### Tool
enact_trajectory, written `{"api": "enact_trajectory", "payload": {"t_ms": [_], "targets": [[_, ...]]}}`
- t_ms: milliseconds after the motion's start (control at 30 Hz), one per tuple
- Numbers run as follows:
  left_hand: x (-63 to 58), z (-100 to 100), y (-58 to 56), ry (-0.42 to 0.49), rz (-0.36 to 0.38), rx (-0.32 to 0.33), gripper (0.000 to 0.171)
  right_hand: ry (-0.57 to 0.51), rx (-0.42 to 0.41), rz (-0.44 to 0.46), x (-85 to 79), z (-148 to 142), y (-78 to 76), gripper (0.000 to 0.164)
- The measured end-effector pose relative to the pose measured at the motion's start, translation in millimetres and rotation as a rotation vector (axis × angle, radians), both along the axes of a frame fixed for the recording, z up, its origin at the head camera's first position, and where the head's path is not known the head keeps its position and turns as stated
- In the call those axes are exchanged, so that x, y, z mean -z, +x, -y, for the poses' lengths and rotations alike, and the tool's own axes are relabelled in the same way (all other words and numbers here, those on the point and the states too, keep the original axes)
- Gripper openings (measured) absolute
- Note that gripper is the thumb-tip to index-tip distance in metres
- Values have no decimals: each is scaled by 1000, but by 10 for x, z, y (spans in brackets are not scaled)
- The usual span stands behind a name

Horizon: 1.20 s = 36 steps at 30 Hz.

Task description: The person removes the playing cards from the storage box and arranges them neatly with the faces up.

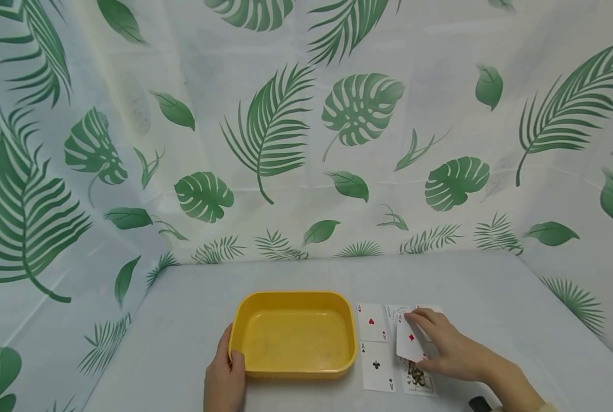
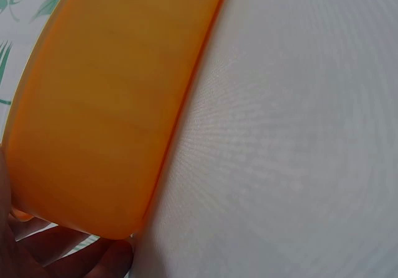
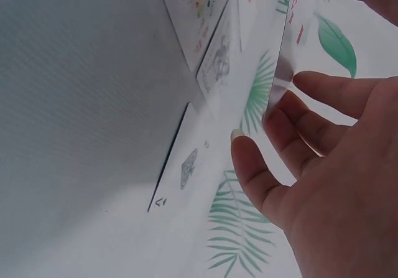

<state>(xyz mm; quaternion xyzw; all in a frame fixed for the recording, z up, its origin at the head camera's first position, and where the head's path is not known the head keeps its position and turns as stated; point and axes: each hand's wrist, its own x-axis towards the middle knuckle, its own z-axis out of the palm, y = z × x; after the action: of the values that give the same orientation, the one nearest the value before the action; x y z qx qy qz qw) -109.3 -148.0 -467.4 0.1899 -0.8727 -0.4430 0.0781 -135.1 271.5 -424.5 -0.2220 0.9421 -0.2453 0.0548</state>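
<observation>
My left hand [image 1: 225, 375] grips the near left corner of a yellow plastic tray [image 1: 293, 373], thumb over the rim and fingers along the outside. In the left wrist view the fingers lie against the wall of the tray [image 2: 106, 116]. My right hand [image 1: 453, 346] pinches an ace of diamonds playing card [image 1: 409, 342], tilted above other cards. The right wrist view shows this ace of diamonds [image 3: 297, 17] nearly edge-on between thumb and fingers. Beneath it, a joker card [image 1: 418, 382] is partly covered.
Right of the tray lie an ace of hearts [image 1: 370, 323] and an ace of clubs [image 1: 377, 369]. An ace of spades [image 3: 186, 169] and a colourful joker [image 3: 199, 10] show in the right wrist view. A leaf-patterned curtain [image 1: 296, 217] stands behind the white table [image 1: 182, 320].
</observation>
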Motion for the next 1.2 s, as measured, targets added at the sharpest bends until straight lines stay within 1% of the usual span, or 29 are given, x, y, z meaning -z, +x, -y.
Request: {"api": "enact_trajectory", "payload": {"t_ms": [67,300,433,600,767,867,1200], "targets": [[4,5,0,-8,-5,3,59,1,1,-4,12,-15,9,88],[8,8,4,-6,-14,6,59,19,14,33,63,-48,12,89],[5,8,8,-2,-18,3,59,30,4,17,91,-68,26,89],[8,7,5,-2,-15,3,59,25,3,22,127,-107,37,89],[6,13,-1,3,-14,3,59,40,-18,-21,156,-149,57,86],[11,18,-3,2,-18,6,60,42,-17,-24,163,-167,73,86],[20,14,0,-12,-22,7,59,33,23,48,182,-245,141,87]]}}
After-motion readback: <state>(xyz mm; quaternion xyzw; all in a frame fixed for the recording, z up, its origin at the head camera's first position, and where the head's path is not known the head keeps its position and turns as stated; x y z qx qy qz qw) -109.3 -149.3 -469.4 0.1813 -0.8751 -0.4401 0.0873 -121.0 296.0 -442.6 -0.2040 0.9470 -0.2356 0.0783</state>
